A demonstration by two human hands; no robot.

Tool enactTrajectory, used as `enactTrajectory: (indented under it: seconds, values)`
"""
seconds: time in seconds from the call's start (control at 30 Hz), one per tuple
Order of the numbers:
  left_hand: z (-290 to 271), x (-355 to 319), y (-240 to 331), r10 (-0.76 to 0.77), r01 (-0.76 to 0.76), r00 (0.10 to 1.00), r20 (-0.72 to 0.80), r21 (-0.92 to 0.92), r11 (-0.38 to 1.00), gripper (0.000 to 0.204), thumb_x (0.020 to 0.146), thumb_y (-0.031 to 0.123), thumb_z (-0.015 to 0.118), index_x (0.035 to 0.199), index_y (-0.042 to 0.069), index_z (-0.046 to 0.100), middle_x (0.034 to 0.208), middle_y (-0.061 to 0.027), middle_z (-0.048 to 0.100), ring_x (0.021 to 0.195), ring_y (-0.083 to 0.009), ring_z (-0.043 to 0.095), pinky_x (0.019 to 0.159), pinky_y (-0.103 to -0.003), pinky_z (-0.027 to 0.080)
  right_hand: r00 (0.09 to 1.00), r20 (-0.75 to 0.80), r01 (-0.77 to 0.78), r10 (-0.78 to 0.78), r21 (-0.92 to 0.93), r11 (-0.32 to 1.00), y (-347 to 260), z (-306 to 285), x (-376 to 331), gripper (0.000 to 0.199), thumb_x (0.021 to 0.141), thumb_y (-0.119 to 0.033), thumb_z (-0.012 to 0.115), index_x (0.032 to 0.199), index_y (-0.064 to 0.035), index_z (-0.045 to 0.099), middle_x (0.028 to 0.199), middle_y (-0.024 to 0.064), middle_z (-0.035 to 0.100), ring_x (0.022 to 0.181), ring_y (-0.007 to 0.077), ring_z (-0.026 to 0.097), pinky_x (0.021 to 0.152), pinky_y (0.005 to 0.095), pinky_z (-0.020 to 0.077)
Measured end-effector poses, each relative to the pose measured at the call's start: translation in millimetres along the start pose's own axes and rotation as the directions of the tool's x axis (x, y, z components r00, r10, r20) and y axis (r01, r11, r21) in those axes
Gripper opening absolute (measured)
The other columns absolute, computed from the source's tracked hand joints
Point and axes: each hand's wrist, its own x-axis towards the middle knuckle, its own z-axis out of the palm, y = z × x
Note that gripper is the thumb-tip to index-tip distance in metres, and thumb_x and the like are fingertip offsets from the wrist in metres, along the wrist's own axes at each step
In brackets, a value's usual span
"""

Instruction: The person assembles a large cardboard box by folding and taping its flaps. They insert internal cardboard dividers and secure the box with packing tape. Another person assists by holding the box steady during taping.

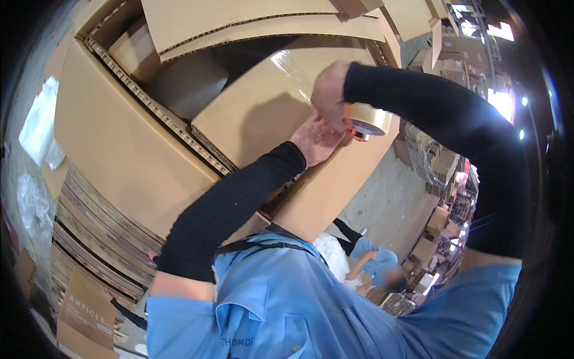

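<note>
A roll of clear packing tape point(366, 117) with an orange-red part, likely a dispenser, sits beside my two hands above a cardboard box point(239, 113). My right hand point(330, 91) reaches in from the right and is closed on the tape roll. Just below it, my left hand point(317, 140) touches or nearly touches its fingers. The left fingers look curled, but the right hand partly hides what they hold. This inner box lies inside a larger open carton point(137, 149), and a shiny strip of tape point(286, 63) runs across its top.
Raised flaps point(251, 21) of the large carton stand at the far side. Wooden pallets point(95, 233) lie at lower left, near plastic wrap point(34, 200). Another person in blue point(373, 260) is at lower right, beyond the box. Stacked cartons point(424, 248) line the right.
</note>
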Motion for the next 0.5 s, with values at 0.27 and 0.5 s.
enactTrajectory:
  seconds: [0.27, 0.5]
  values:
    - [-12.8, 16.0, 85.3, -0.224, -0.219, 0.908, 0.354, 0.857, 0.465, 0.032, 0.101, 0.021, 0.048, 0.126, 0.010, 0.065, 0.146, -0.0126, 0.056, 0.143, -0.0257, 0.046, 0.121, -0.066, 0.023, 0.997, 0.059, -0.060, 0.046, 0.257, 0.964, 23.2, 72.0, 1.4, 0.036, 0.064, -0.032, 0.078, 0.086, -0.0029, 0.078, 0.080, 0.0132, 0.073, 0.068, 0.0251, 0.065, 0.060, 0.0401, 0.0500]
    - [-23.9, 12.4, 93.1, -0.105, -0.466, 0.831, 0.546, 0.788, 0.403, 0.026, 0.098, 0.021, 0.050, 0.116, 0.011, 0.066, 0.148, -0.0126, 0.056, 0.144, -0.0268, 0.046, 0.122, -0.067, 0.021, 0.801, -0.398, 0.089, 0.448, 0.818, 0.568, 44.7, 158.5, -103.8, 0.039, 0.073, -0.025, 0.073, 0.099, 0.0033, 0.078, 0.070, 0.0166, 0.070, 0.060, 0.0223, 0.064, 0.061, 0.0361, 0.0519]
